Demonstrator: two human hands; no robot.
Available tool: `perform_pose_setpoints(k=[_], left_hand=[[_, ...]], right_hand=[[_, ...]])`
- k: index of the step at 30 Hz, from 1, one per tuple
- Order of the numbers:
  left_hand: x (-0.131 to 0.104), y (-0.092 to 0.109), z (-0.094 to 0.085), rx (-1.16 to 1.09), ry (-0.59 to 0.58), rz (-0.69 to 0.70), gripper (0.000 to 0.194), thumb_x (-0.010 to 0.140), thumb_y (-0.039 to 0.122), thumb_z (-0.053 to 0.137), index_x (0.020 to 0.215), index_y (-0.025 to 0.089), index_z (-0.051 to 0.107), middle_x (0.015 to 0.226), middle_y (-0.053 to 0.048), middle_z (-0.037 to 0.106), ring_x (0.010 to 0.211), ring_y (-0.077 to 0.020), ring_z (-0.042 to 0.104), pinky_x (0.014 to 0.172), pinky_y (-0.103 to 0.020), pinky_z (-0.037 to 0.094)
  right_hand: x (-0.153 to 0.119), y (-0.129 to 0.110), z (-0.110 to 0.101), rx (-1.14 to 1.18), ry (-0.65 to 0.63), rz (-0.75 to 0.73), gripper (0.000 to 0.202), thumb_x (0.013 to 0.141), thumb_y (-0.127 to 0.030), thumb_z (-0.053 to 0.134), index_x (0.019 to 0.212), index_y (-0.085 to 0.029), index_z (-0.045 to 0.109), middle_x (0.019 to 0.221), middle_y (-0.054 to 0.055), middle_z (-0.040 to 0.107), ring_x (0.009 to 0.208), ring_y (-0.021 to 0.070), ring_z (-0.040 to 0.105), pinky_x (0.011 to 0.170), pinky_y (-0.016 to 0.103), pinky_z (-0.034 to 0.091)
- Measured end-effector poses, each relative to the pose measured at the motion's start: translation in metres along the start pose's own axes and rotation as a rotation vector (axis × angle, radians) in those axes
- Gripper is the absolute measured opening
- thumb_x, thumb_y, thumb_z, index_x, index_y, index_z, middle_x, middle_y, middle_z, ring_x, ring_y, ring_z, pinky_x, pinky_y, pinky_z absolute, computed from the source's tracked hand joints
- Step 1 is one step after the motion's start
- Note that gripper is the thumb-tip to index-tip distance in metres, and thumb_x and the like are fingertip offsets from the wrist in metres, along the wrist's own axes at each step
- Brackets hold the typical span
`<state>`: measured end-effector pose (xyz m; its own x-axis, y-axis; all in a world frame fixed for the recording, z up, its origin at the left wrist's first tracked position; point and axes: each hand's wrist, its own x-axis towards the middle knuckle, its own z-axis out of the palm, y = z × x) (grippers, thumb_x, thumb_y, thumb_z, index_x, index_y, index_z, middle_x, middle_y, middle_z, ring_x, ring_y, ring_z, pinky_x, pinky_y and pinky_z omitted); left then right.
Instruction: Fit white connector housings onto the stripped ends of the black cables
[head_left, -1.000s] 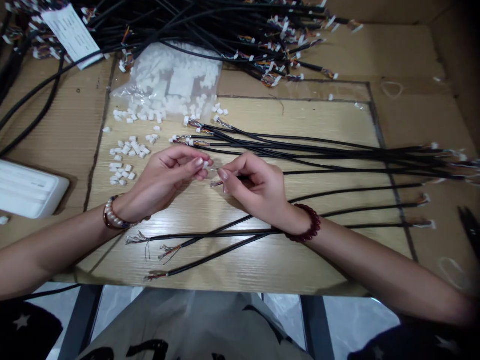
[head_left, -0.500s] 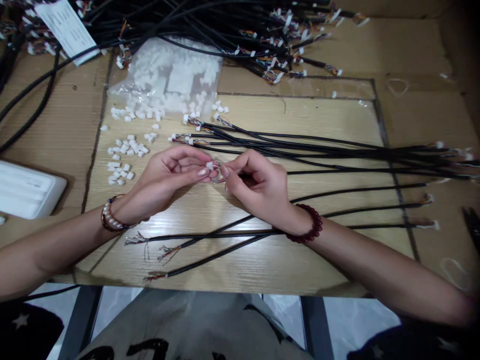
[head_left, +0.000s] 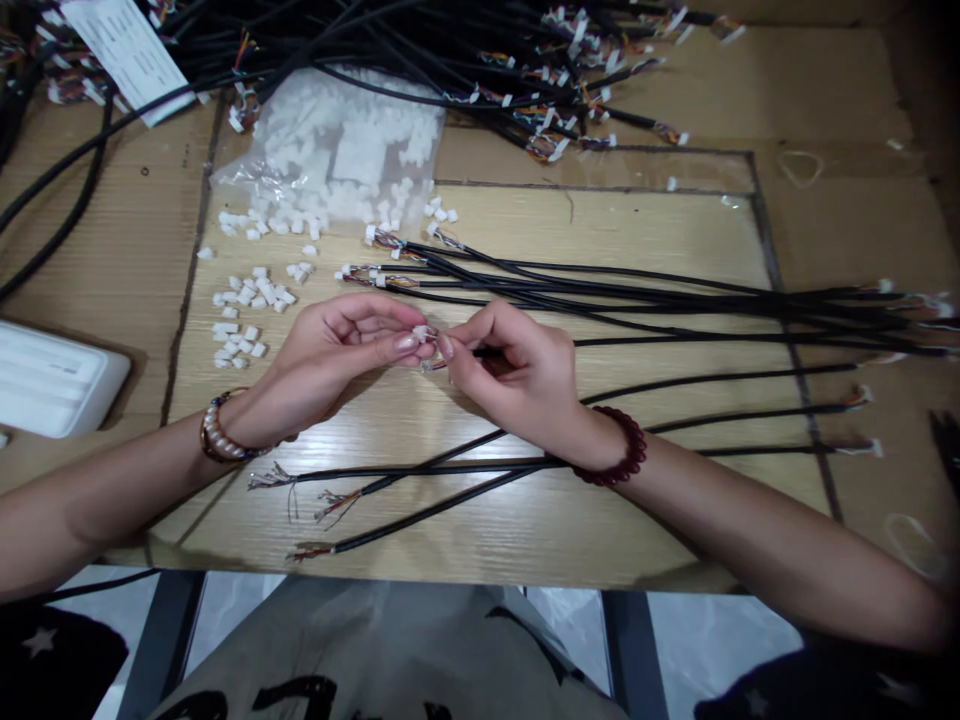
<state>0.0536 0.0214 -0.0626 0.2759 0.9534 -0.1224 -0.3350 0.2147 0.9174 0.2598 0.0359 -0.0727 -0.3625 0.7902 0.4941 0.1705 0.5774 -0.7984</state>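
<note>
Between thumb and fingers, my left hand (head_left: pixel 341 350) pinches a small white connector (head_left: pixel 422 333). Against it, my right hand (head_left: pixel 517 365) grips thin wires at the end of a black cable (head_left: pixel 491 351); the fingertips of both hands nearly meet. Loose white connectors (head_left: pixel 262 290) lie in small groups left of my hands. Behind them several black cables (head_left: pixel 637 290) with white connectors on their ends stretch to the right. Nearer to me, three black cables (head_left: pixel 405 470) show frayed, bare wire ends on the left.
A clear plastic bag (head_left: pixel 352 150) of white connectors lies behind. A large heap of black cables (head_left: pixel 420 40) with a paper label (head_left: pixel 127 60) fills the back. At the left sits a white box-like device (head_left: pixel 60 380). Cardboard (head_left: pixel 825 110) surrounds the wooden board (head_left: pixel 480 540).
The white connector has turned slightly in my left fingertips, and the wires at my right fingertips are closer against it. Both hands stay in nearly the same place.
</note>
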Motion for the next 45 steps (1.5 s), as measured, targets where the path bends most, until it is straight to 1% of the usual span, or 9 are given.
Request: perform_pose_setpoints(k=[12, 17, 22, 26, 31, 36, 41, 43, 45], left_hand=[[-0.002, 0.000, -0.001, 0.172, 0.016, 0.079, 0.014, 0.087, 0.015, 0.084, 0.097, 0.025, 0.085, 0.095, 0.000, 0.085, 0.088, -0.0126, 0.081, 0.086, -0.018, 0.066], [-0.002, -0.001, -0.002, 0.260, 0.072, 0.112, 0.014, 0.082, 0.016, 0.088, 0.093, 0.024, 0.086, 0.092, -0.001, 0.085, 0.081, -0.0115, 0.080, 0.078, -0.016, 0.065], [-0.004, 0.001, 0.003, 0.236, 0.100, 0.076, 0.011, 0.079, 0.016, 0.090, 0.088, 0.021, 0.086, 0.087, -0.002, 0.084, 0.075, -0.0113, 0.079, 0.074, -0.017, 0.064], [-0.004, 0.004, 0.009, 0.265, 0.102, 0.107, 0.012, 0.079, 0.019, 0.091, 0.088, 0.019, 0.084, 0.086, -0.002, 0.084, 0.076, -0.0117, 0.078, 0.074, -0.018, 0.064], [-0.002, 0.003, 0.009, 0.436, 0.142, 0.193, 0.024, 0.072, 0.029, 0.096, 0.086, 0.017, 0.081, 0.085, -0.003, 0.083, 0.076, -0.0151, 0.078, 0.073, -0.022, 0.064], [-0.005, -0.001, 0.002, 0.591, 0.153, 0.245, 0.024, 0.078, 0.037, 0.092, 0.090, 0.019, 0.082, 0.087, -0.004, 0.082, 0.078, -0.0171, 0.076, 0.073, -0.026, 0.062], [-0.007, 0.002, -0.002, 0.761, 0.125, 0.351, 0.012, 0.085, 0.034, 0.086, 0.083, 0.023, 0.082, 0.083, -0.002, 0.081, 0.076, -0.0169, 0.073, 0.072, -0.027, 0.057], [-0.007, 0.003, -0.001, 0.792, 0.092, 0.383, 0.010, 0.088, 0.032, 0.083, 0.083, 0.024, 0.081, 0.082, -0.001, 0.080, 0.078, -0.0168, 0.072, 0.074, -0.028, 0.056], [-0.006, 0.005, 0.001, 0.759, 0.079, 0.364, 0.013, 0.089, 0.034, 0.083, 0.082, 0.023, 0.080, 0.081, -0.002, 0.079, 0.076, -0.0164, 0.071, 0.071, -0.028, 0.055]], right_hand=[[0.000, -0.001, 0.000, -0.022, -0.015, -0.014, 0.014, 0.097, -0.021, 0.070, 0.086, -0.018, 0.062, 0.078, 0.000, 0.075, 0.061, 0.0085, 0.064, 0.053, 0.018, 0.047], [0.000, -0.002, -0.001, -0.026, -0.035, -0.008, 0.013, 0.097, -0.020, 0.070, 0.086, -0.018, 0.063, 0.077, -0.001, 0.074, 0.062, 0.0074, 0.063, 0.055, 0.017, 0.046], [-0.001, -0.003, -0.001, -0.007, -0.075, 0.047, 0.015, 0.098, -0.024, 0.068, 0.086, -0.018, 0.062, 0.075, -0.001, 0.073, 0.058, 0.0078, 0.061, 0.056, 0.020, 0.045], [0.001, -0.002, -0.002, 0.026, -0.084, 0.062, 0.014, 0.099, -0.023, 0.067, 0.087, -0.018, 0.062, 0.074, -0.002, 0.070, 0.062, 0.0078, 0.062, 0.058, 0.020, 0.046], [0.003, 0.001, -0.001, 0.076, -0.098, 0.118, 0.012, 0.099, -0.026, 0.067, 0.090, -0.018, 0.065, 0.078, -0.002, 0.069, 0.068, 0.0091, 0.063, 0.061, 0.020, 0.047], [0.002, 0.002, 0.001, 0.091, -0.133, 0.166, 0.013, 0.099, -0.030, 0.068, 0.094, -0.018, 0.067, 0.082, 0.000, 0.073, 0.072, 0.0105, 0.066, 0.063, 0.020, 0.050], [0.001, 0.002, 0.001, 0.143, -0.147, 0.222, 0.023, 0.099, -0.040, 0.068, 0.093, -0.018, 0.067, 0.084, 0.002, 0.075, 0.075, 0.0129, 0.070, 0.065, 0.022, 0.053], [0.001, 0.002, 0.000, 0.141, -0.133, 0.209, 0.025, 0.098, -0.041, 0.069, 0.092, -0.018, 0.066, 0.084, 0.002, 0.075, 0.075, 0.0129, 0.070, 0.064, 0.023, 0.053], [0.001, 0.001, 0.000, 0.125, -0.118, 0.167, 0.023, 0.099, -0.039, 0.069, 0.092, -0.017, 0.065, 0.084, 0.002, 0.075, 0.075, 0.0125, 0.070, 0.064, 0.022, 0.052]])
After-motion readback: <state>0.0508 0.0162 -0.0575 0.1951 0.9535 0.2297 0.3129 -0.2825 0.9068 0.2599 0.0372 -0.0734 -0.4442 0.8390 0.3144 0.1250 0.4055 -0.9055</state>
